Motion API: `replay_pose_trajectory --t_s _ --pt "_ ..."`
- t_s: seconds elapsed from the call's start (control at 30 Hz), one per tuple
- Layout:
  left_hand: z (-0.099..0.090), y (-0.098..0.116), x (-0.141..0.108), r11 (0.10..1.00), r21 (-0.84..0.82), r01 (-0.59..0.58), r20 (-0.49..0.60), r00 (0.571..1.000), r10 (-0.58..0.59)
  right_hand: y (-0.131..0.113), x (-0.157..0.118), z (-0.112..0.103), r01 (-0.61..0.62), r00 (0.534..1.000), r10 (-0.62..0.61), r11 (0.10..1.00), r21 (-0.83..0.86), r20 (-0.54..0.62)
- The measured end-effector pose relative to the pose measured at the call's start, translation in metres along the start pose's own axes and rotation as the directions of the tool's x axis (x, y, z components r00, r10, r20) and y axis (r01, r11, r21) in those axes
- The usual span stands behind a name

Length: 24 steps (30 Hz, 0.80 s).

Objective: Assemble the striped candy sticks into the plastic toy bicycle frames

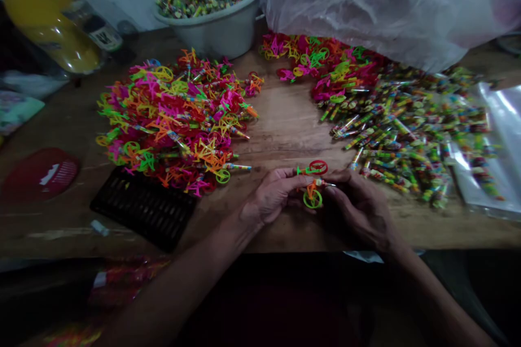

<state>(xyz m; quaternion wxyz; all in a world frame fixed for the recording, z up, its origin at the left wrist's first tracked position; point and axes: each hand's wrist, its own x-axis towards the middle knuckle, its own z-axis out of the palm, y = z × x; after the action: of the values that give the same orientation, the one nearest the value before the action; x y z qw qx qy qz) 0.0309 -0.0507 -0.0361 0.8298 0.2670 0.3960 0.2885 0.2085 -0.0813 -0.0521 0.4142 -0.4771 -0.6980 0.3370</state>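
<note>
Near the table's front edge, my left hand [277, 193] is closed on a small plastic toy [312, 195] with orange and green parts and a red ring. My right hand [360, 203] pinches a thin clear-tipped tube [328, 184] at the toy's right side. To the left lies a heap of similar colourful plastic toys [175, 114], some with tubes attached. A spread of wrapped candy tubes [402, 135] lies to the right of my hands.
A grey tub [220, 32] of small candies stands at the back, beside a big translucent bag [366, 0]. A black slotted tray [142, 209], red lid [51, 171] and yellow container [52, 24] are left. Plastic sheets [504, 141] lie right.
</note>
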Motion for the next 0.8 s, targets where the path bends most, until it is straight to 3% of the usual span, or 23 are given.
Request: replay_pose_trajectory --t_s 0.17,0.43,0.53,0.67,0.73,0.8 --pt "0.001 -0.003 0.001 1.0 0.0 -0.004 -0.006 1.0 0.004 0.003 -0.002 -0.001 0.035 0.999 -0.037 0.997 -0.069 -0.025" --pt "0.001 -0.003 0.0 0.999 -0.015 -0.041 -0.058 0.998 0.04 -0.015 0.013 -0.009 0.114 0.986 -0.067 0.94 -0.321 0.154" --pt "0.0 -0.005 -0.001 0.997 -0.03 -0.072 -0.046 0.996 0.071 -0.022 0.017 -0.01 0.132 0.975 -0.066 0.939 -0.316 0.211" --pt "0.002 -0.01 -0.002 0.996 -0.033 -0.086 -0.011 0.996 0.086 -0.023 0.017 -0.008 0.118 0.977 -0.067 0.958 -0.26 0.2" --pt "0.004 -0.002 -0.004 0.995 0.014 -0.103 -0.039 0.994 0.104 -0.023 0.019 -0.007 0.135 0.979 -0.092 0.961 -0.243 0.179" --pt "0.002 0.02 -0.009 0.97 0.142 -0.196 -0.133 0.968 0.215 -0.023 0.024 -0.011 0.145 0.986 -0.115 0.953 -0.266 0.124"
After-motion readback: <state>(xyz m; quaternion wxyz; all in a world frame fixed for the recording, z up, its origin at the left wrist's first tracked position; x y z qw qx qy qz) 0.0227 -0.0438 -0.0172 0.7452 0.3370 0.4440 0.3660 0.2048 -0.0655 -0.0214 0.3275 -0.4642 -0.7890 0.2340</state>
